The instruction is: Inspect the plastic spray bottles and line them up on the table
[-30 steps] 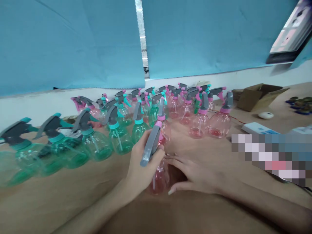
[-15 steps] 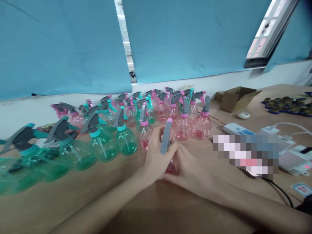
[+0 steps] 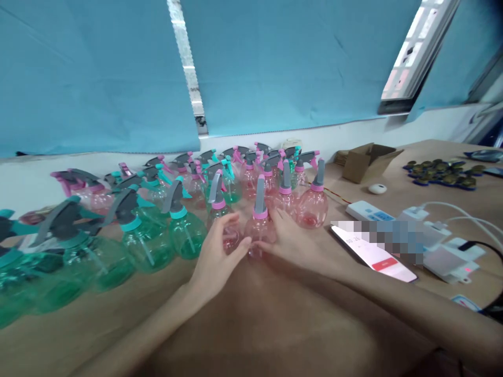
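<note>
A pink spray bottle (image 3: 259, 230) with a grey trigger head and pink collar stands upright on the table in front of me. My right hand (image 3: 294, 242) is wrapped around its right side, thumb at the front and fingers behind. My left hand (image 3: 216, 257) is off to the left of it, fingers and thumb apart, holding nothing. Just behind my left fingers is another pink spray bottle (image 3: 218, 209), partly covered by them. Two more pink bottles stand to the right, one of them a round spray bottle (image 3: 313, 208).
Green spray bottles (image 3: 187, 233) line the left side, with several pink and green ones behind. At right are a phone (image 3: 371, 251), a power strip (image 3: 367, 211), white chargers (image 3: 451, 259), a white mouse-like object (image 3: 377, 189), an open cardboard box (image 3: 367, 163) and small dark-gold pieces (image 3: 442, 173).
My left hand has come off the pink bottle, moved left and opened. My right hand stays on the bottle, whose trigger head now shows fully. The view has shifted slightly right.
</note>
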Action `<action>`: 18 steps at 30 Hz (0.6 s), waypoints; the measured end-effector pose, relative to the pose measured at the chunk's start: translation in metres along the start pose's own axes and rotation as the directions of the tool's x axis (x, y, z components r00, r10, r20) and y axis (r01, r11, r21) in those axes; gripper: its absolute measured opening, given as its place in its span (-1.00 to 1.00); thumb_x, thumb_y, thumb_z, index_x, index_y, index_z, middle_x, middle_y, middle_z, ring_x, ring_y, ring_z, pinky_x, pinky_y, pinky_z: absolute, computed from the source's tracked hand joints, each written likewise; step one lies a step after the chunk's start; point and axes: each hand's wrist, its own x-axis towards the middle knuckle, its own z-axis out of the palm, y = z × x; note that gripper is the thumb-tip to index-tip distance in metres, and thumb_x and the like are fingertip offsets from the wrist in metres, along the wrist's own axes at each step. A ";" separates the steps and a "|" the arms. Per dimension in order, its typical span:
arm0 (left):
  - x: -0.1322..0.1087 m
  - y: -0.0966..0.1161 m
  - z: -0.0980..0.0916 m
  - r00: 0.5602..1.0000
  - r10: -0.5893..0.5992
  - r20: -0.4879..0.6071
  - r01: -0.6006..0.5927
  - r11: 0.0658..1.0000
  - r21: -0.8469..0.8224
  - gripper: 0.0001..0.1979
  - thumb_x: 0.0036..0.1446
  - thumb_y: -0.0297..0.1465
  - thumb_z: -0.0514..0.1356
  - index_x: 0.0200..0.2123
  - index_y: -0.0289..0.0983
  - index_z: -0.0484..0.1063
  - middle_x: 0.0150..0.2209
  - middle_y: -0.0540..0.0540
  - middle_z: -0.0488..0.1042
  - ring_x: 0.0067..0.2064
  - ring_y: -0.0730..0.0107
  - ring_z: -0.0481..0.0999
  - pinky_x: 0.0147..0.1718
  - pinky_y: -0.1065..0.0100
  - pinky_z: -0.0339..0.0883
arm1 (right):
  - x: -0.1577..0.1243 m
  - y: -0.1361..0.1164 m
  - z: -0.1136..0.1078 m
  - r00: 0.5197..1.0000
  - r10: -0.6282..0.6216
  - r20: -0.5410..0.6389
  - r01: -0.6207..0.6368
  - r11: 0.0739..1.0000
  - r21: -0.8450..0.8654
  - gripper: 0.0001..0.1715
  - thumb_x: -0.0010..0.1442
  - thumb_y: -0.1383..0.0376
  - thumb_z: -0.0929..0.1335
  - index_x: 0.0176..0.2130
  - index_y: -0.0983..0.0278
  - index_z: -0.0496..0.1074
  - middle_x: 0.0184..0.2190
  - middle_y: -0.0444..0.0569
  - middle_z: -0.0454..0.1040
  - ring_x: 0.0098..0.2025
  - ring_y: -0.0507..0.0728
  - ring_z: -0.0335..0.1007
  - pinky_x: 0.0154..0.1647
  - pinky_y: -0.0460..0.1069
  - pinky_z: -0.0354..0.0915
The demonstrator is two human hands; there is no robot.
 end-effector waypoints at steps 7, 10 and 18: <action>-0.040 -0.020 -0.020 0.989 -0.149 -0.014 0.149 0.988 0.031 -0.81 0.17 -0.36 0.11 -0.13 -0.19 0.29 -0.09 -0.10 0.44 -0.04 0.25 0.48 -0.08 0.18 0.39 | 0.026 0.008 0.004 0.997 0.072 0.018 -0.072 0.997 -0.043 -0.36 0.04 0.20 0.41 0.04 0.28 0.13 -0.05 0.17 0.36 -0.02 0.35 0.33 -0.12 0.21 0.31; -0.050 -0.028 -0.022 0.983 -0.181 -0.004 0.181 0.982 0.061 -0.83 0.17 -0.35 0.10 -0.15 -0.18 0.30 -0.12 -0.09 0.46 -0.09 0.25 0.51 -0.14 0.21 0.42 | 0.035 0.010 0.007 0.995 0.093 0.025 -0.091 0.994 -0.061 -0.33 0.03 0.20 0.41 0.04 0.30 0.10 -0.06 0.21 0.36 -0.05 0.38 0.36 -0.18 0.21 0.32; -0.057 -0.034 -0.025 0.982 -0.187 0.021 0.184 0.978 0.097 -0.86 0.16 -0.36 0.10 -0.18 -0.17 0.32 -0.16 -0.07 0.49 -0.12 0.25 0.53 -0.15 0.19 0.43 | 0.051 0.016 0.017 0.988 0.152 0.024 -0.149 0.983 -0.106 -0.47 0.04 0.26 0.39 -0.05 0.35 0.16 -0.10 0.26 0.37 -0.08 0.39 0.40 -0.22 0.18 0.32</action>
